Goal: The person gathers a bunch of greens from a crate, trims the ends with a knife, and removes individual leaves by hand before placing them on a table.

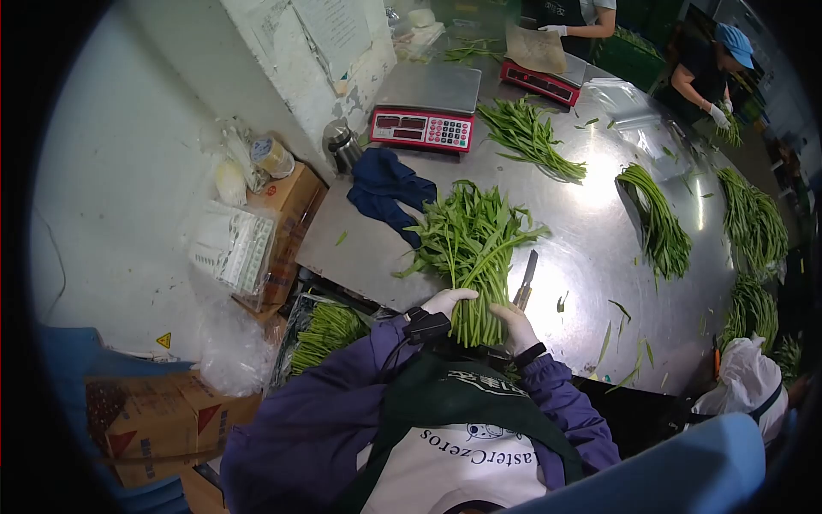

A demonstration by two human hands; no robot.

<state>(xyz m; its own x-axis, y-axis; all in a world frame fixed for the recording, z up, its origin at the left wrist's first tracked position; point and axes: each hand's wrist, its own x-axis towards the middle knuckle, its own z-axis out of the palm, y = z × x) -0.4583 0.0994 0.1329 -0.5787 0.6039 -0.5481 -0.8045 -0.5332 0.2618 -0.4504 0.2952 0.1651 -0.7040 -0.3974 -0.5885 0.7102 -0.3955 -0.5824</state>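
A bunch of water spinach [471, 248] stands between my two hands at the near edge of the metal table, leaves pointing away and cut stems towards me. My left hand [449, 301], white-gloved, closes round the stems from the left with its thumb across the front. From the other side, my gloved right hand [515, 327] grips the same stems, thumb laid along them. A utility knife [528, 278] with a dark blade points away just beyond my right hand, and its handle end overlaps the fingers in this view.
A dark blue cloth [387, 190] lies left of the bunch, near a steel flask [342, 146] and a red scale [424, 128]. More greens [658, 223] lie to the right. A crate of stems [327, 336] stands below left. Across the table, a gloved co-worker [706, 81] handles greens.
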